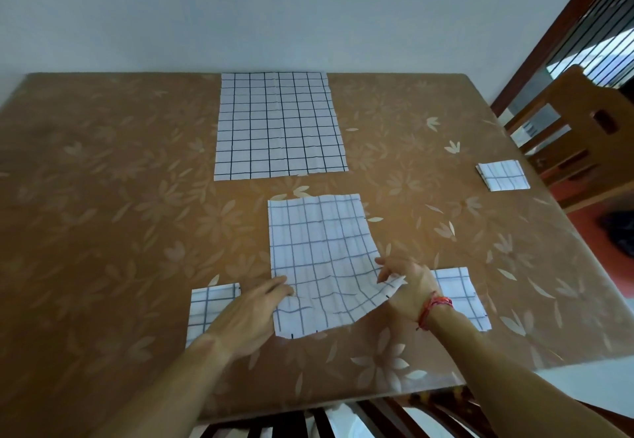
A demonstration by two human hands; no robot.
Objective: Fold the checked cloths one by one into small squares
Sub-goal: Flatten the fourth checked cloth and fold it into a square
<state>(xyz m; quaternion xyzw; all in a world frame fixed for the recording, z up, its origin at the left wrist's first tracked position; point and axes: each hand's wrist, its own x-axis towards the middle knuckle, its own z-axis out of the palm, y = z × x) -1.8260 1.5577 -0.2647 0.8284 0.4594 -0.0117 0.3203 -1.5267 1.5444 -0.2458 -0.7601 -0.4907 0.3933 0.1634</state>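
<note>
A white checked cloth lies folded in a long rectangle in front of me on the table. My left hand rests flat on its near left edge, fingers straight. My right hand pinches the cloth's near right corner, which is lifted and curled. A larger checked cloth lies spread flat at the far middle. Small folded checked squares lie at my near left, near right under my right wrist, and far right.
The table has a brown flowered cover under glass. A wooden chair stands at the right side, and another chair's back shows below the near edge. A wall runs behind the table.
</note>
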